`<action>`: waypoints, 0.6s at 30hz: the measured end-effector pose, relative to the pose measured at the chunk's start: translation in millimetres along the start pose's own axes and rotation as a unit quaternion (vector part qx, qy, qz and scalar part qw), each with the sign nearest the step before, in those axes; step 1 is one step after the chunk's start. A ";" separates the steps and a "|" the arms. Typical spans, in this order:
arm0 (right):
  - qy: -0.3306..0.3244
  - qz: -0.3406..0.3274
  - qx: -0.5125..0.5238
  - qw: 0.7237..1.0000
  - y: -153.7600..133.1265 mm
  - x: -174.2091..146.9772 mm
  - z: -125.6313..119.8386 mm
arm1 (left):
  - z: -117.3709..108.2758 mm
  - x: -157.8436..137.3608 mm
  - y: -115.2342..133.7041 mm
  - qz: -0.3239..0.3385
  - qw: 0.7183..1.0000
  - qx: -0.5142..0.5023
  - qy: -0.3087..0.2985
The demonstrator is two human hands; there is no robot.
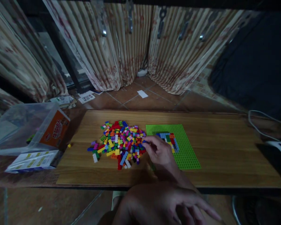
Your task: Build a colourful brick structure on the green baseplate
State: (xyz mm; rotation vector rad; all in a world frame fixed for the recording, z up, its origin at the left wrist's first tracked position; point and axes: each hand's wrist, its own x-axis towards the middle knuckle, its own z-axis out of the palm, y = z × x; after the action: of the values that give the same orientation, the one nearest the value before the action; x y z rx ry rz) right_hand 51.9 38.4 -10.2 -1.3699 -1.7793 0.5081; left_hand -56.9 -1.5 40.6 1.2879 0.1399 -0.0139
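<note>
My right hand (159, 152) reaches to the right edge of a heap of mixed toy bricks (124, 140). Its thumb and index finger pinch a small dark blue brick (144, 141). Just beyond that hand lies a green studded baseplate (189, 153). On the plate is a low build of coloured bricks (172, 139), in light blue, red, green and yellow; my right hand covers part of it. My left hand (164, 200) is lower and nearer, below the right wrist, pointing right with fingers apart and nothing seen in them.
The bricks and plate lie on a wooden table (224, 147). At the left stand a clear plastic bin (21, 122) with an orange label and a white and yellow box (34, 161). A lone yellow brick (69, 145) sits near the table's left edge. A white cable (259, 126) curls at the right.
</note>
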 end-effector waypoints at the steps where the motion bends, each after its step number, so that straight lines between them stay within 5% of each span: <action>1: 0.009 0.014 0.000 1.000 2.4 0.6 -8.2 | 1.6 0.3 0.6 0.002 1.000 -0.003 0.009; 6: 0.090 0.129 0.027 0.987 29.4 1.5 -60.2 | 6.3 4.9 1.5 0.016 0.998 -0.014 0.060; 11: 0.102 0.254 0.050 0.961 52.8 -5.7 -105.7 | 1.6 13.3 0.1 -0.005 0.961 -0.007 0.277; 14: 0.056 0.280 0.045 0.957 50.7 -12.3 -114.8 | -2.7 25.0 -11.2 -0.013 0.914 -0.044 0.404; 18: -0.004 0.269 -0.050 0.962 38.5 -19.5 -105.3 | -4.7 43.0 -31.1 -0.018 0.895 -0.070 0.440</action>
State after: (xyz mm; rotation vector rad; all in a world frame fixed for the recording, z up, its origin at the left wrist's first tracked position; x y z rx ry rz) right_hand 160.2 16.2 16.6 -1.9356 -1.4388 0.7144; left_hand -17.5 -2.7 4.8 1.0641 0.9268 0.5480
